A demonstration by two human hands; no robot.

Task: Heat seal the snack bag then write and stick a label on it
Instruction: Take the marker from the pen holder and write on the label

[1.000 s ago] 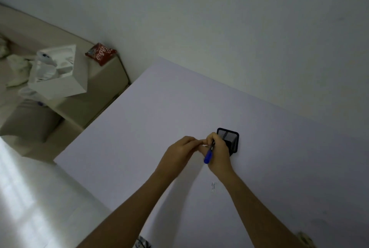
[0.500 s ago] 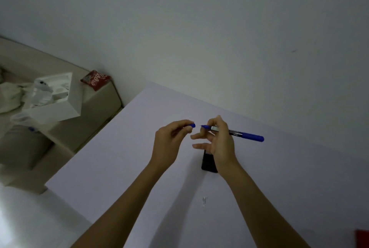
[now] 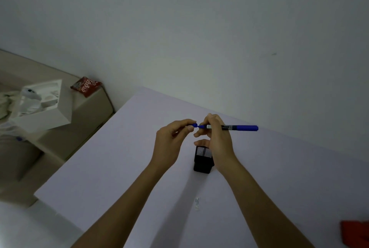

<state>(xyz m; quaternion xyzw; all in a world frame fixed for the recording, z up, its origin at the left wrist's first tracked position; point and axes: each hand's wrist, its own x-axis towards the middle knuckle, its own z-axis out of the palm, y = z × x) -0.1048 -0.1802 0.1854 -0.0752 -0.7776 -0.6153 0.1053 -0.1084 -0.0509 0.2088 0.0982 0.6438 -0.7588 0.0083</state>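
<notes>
Matt pale table, black wire-mesh pen holder, smooth blue plastic marker.

A black mesh pen holder is the only upright obstacle on the white table, standing directly beneath the right hand and beside the left hand, both raised above it. Nearer the person than the holder lies a small flat label, and well to the holder's right, at the frame's lower edge, a red object sits on the surface. Left, right and wallward of the holder the tabletop lies bare, open for a hand to pass.
</notes>
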